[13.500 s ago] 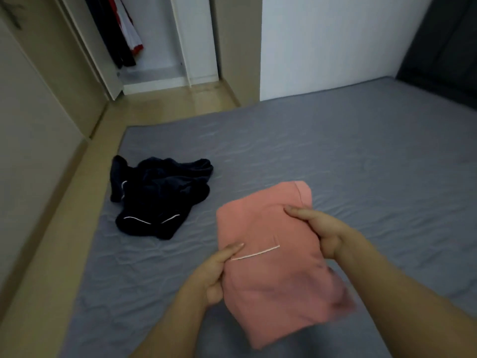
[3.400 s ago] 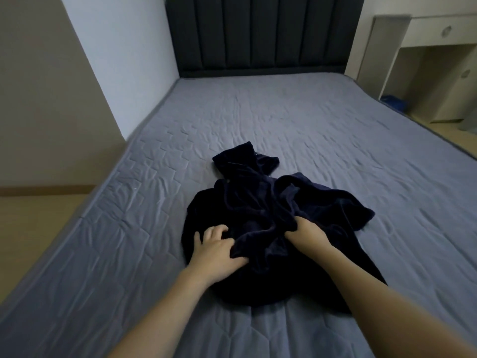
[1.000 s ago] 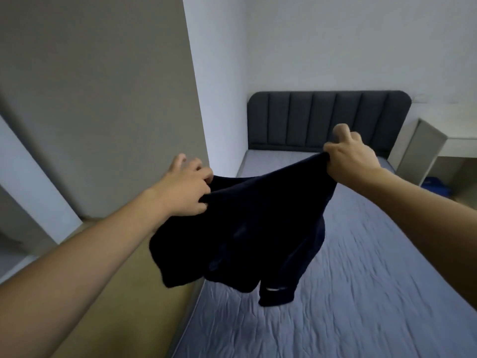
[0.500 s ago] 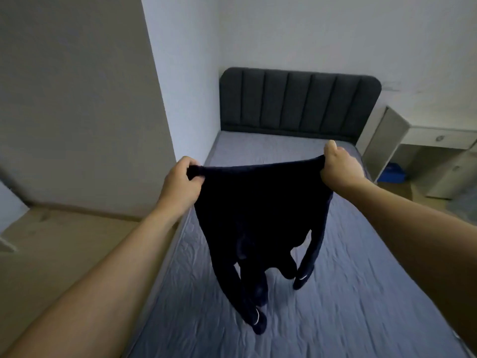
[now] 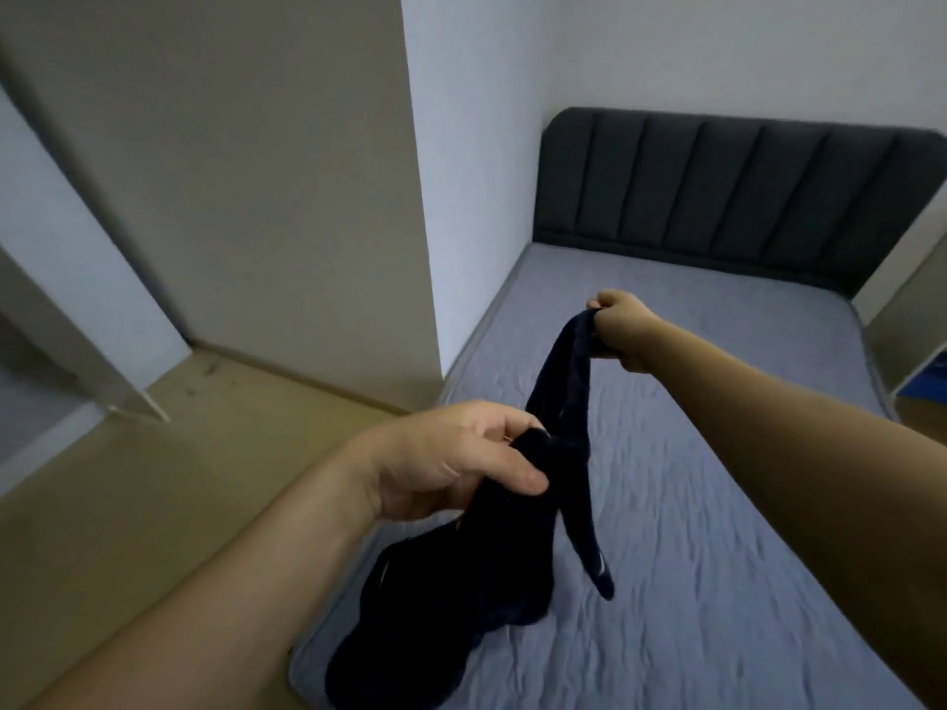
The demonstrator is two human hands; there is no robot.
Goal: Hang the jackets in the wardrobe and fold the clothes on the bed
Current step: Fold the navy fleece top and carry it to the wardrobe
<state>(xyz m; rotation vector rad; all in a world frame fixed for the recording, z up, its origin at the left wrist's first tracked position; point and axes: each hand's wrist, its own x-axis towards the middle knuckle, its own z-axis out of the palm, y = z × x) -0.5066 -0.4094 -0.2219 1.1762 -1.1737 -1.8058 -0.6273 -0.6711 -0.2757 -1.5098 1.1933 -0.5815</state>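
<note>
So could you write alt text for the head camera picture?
Two bare hands hold a dark navy garment above a grey bed: the right hand grips one end high, the left hand pinches it lower down.

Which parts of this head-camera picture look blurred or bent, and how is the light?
Head view: dim, even light, no glare; the dark garment shows almost no detail; the bed near the bottom and the left hand are slightly smeared; the wide lens bends the door edge at the left.
</note>
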